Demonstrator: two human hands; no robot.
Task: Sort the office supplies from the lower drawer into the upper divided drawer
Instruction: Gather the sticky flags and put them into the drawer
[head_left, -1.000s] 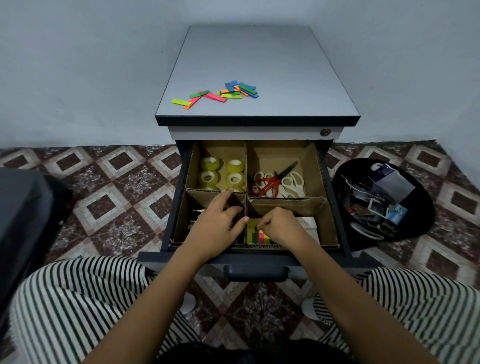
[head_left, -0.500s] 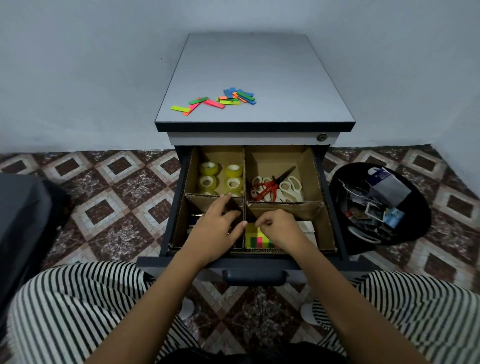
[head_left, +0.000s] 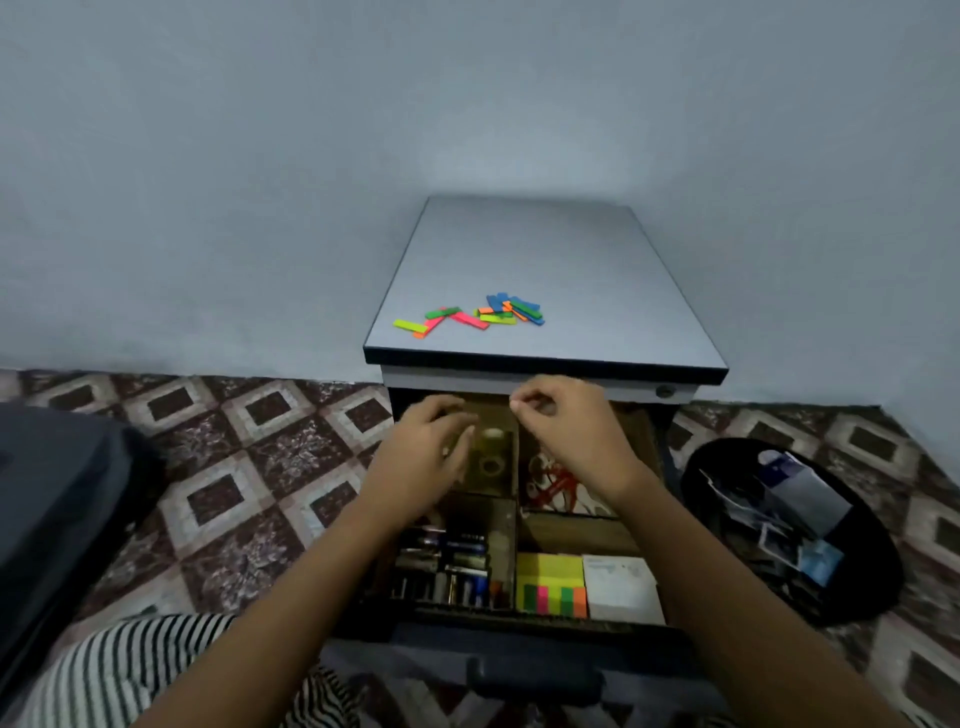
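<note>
1. Drawer (head_left: 519, 618) with cardboard dividers is standing open below the cabinet top (head_left: 545, 260), holding tape rolls (head_left: 491, 457) far left, scissors (head_left: 558, 483) far right, pens (head_left: 447, 566) near left and sticky notes (head_left: 550, 582) near right.
2. Left hand (head_left: 431, 457) is hovering over the tape rolls, blurred, fingers looking loosely released.
3. Right hand (head_left: 566, 426) is hovering above the scissors compartment, fingers curling, thumb meeting forefinger; I cannot tell if anything is pinched.
4. Coloured strips (head_left: 467, 317) are lying on the cabinet top.
</note>
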